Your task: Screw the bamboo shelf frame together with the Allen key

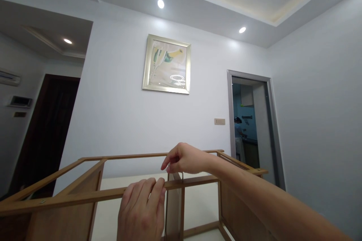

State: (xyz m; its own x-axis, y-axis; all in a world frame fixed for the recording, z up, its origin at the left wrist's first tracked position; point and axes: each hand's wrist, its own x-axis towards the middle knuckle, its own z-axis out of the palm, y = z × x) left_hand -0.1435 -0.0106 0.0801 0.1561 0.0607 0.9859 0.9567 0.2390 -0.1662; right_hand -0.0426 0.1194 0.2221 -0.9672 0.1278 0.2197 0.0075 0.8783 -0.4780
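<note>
A wooden furniture frame (107,194) with rails and upright panels lies across the lower part of the view. My left hand (143,207) is closed over its near rail, fingers wrapped over the top edge. Just right of it, my right hand (188,160) is bent down above the same rail with its fingers pinched. Below those fingers shows a thin bent metal rod, like a hex key (182,177), by the rail where a middle panel (174,207) meets it. The fingers hide most of the rod.
A framed picture (166,64) hangs on the white wall behind the frame. At right, a doorway (230,116) opens to another room, where a person (240,135) is partly visible. A dark door (53,120) stands at left. A wall switch (220,121) is beside the doorway.
</note>
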